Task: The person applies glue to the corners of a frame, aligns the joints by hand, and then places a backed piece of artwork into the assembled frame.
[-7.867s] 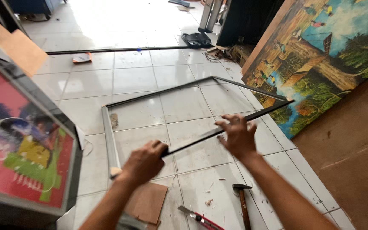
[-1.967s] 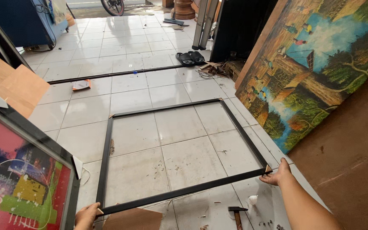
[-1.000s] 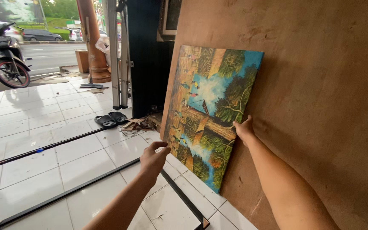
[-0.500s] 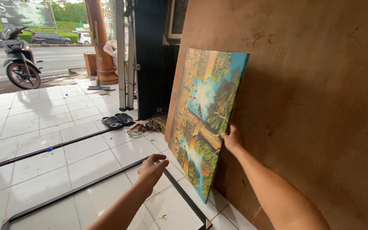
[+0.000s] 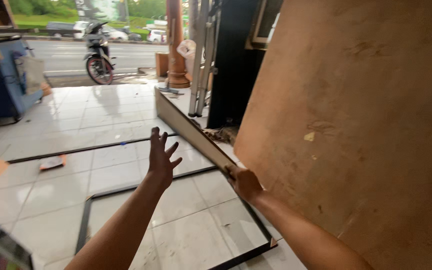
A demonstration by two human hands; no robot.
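Gripped canvas panel [image 5: 191, 131] edge-on at centre with right hand [image 5: 244, 182]; left hand [image 5: 162, 159] spread wide, empty; best steadied above black frame [image 5: 176, 215].

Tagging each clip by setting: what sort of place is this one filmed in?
Probably an open-fronted framing or art workshop beside a road. A black frame lies on the tiled floor, the right hand holds a canvas edge-on, and a motorbike stands outside.

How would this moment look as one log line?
right hand: grips canvas edge-on | left hand: open, reaching toward it | black frame: on floor
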